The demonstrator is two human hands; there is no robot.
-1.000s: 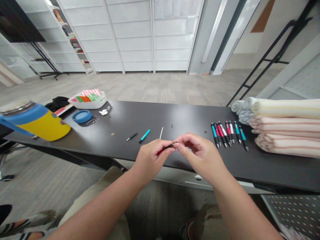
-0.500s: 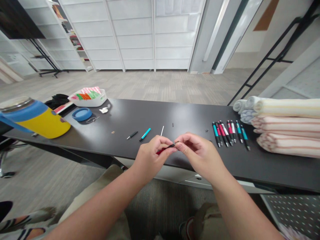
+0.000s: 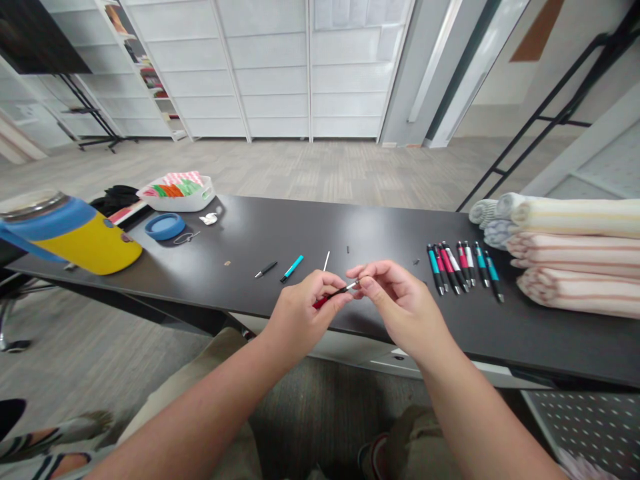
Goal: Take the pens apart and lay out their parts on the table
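My left hand (image 3: 303, 308) is closed round a red and black pen (image 3: 339, 292), its tip pointing right. My right hand (image 3: 400, 301) pinches the silver tip end of that pen between thumb and forefinger, its other fingers curled. Just beyond the hands lie a thin white refill (image 3: 327, 261) and a small dark spring-like piece (image 3: 348, 250). To the left are a turquoise pen barrel (image 3: 292, 268) and a black pen grip section with a silver tip (image 3: 266, 269). Both loose parts rest on the dark table.
Several assembled pens (image 3: 453, 268) lie in a row on the table (image 3: 280, 223) at the right. Rolled striped towels (image 3: 575, 250) are stacked beyond them. On the left are a yellow-blue tumbler (image 3: 95, 240), a blue lid (image 3: 165, 227) and a white basket (image 3: 200, 198).
My right fingers have shifted slightly along the pen's tip end, and its silver tip now shows between the hands. The left hand keeps its hold. The view has moved a little.
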